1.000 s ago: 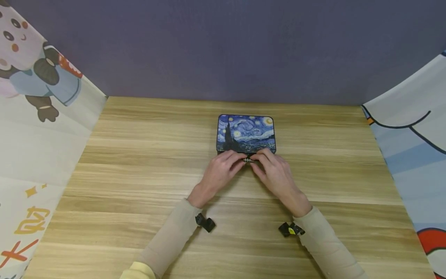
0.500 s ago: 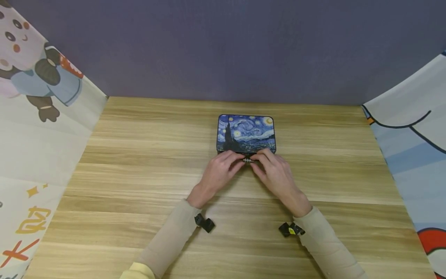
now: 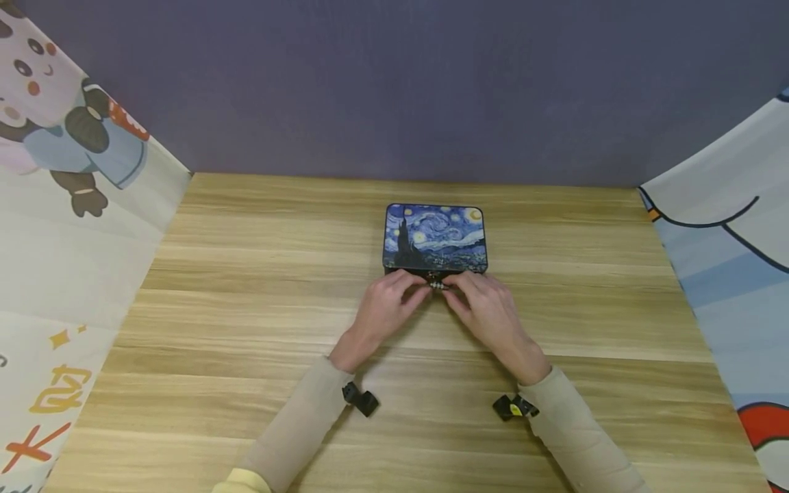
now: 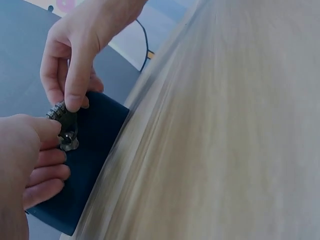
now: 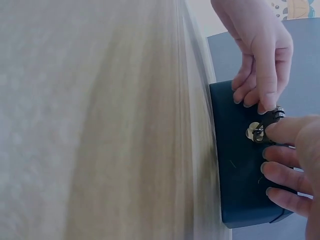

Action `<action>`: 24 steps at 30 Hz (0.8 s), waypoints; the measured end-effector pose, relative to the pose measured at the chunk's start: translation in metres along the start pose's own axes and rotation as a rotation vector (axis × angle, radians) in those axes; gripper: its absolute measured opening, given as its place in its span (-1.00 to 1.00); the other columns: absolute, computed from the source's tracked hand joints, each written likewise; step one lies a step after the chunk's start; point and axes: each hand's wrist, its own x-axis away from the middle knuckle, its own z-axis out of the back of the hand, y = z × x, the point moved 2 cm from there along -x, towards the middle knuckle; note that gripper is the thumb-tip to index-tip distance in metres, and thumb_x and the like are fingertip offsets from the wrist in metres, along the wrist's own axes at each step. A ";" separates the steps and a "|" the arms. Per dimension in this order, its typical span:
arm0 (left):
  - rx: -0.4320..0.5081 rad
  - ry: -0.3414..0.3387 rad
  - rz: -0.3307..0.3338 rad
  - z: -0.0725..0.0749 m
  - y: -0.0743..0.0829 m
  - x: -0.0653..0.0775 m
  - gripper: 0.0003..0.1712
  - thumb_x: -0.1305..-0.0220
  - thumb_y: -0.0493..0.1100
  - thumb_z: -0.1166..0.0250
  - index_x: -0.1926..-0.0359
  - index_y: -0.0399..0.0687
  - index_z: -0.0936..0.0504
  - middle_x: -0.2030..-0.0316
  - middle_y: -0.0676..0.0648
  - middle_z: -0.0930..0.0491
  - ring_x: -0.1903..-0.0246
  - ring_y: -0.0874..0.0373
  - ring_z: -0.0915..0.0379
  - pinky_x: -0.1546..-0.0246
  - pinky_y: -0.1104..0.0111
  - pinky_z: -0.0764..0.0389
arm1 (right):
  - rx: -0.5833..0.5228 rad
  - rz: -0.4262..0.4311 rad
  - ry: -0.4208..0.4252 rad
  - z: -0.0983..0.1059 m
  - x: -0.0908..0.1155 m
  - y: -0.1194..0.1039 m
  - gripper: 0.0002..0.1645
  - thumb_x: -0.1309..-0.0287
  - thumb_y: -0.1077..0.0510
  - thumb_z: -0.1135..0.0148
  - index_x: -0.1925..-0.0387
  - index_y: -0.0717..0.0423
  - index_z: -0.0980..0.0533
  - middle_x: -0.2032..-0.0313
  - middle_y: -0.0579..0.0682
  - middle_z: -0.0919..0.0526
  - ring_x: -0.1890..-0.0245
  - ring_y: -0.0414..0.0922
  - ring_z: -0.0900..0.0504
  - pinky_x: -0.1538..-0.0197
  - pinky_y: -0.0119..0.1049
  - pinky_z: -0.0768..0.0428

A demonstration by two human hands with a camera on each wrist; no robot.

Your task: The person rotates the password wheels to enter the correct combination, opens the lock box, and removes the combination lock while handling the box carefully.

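Note:
A small dark box with a starry-night picture on its lid (image 3: 434, 236) sits closed on the table. At its front a black combination padlock (image 3: 437, 285) with silver number dials hangs by its shackle at a metal clasp (image 4: 69, 144). My left hand (image 3: 383, 302) pinches one end of the padlock between thumb and index finger. The other end is pinched by my right hand (image 3: 487, 309), also with thumb and forefinger. In the right wrist view, the remaining right fingers (image 5: 285, 175) rest near the box front. Fingertips cover part of the padlock body (image 5: 272, 119), and the digits are too small to read.
The wooden table (image 3: 277, 260) surrounds the box on all sides. Behind it rises a dark blue-grey panel (image 3: 394, 89). Printed cartoon panels stand at left (image 3: 74, 246) and right (image 3: 727, 274). A small black camera is strapped to each wrist.
Both hands and the padlock have come slightly toward me, the left hand's fingertips shifting a little left. More of the box front and the metal clasp shows. The box stays in place.

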 end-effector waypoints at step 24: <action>0.299 -0.079 0.373 -0.005 -0.001 0.001 -0.74 -0.50 -0.18 -0.26 0.23 -0.24 -0.81 0.36 -0.11 -0.80 0.44 0.15 -0.71 0.39 0.44 -0.72 | -0.018 -0.013 -0.014 -0.002 0.003 -0.001 -0.75 -0.13 0.24 -0.53 0.16 0.14 -0.65 0.27 0.04 -0.76 0.35 0.03 -0.72 0.28 -0.08 -0.75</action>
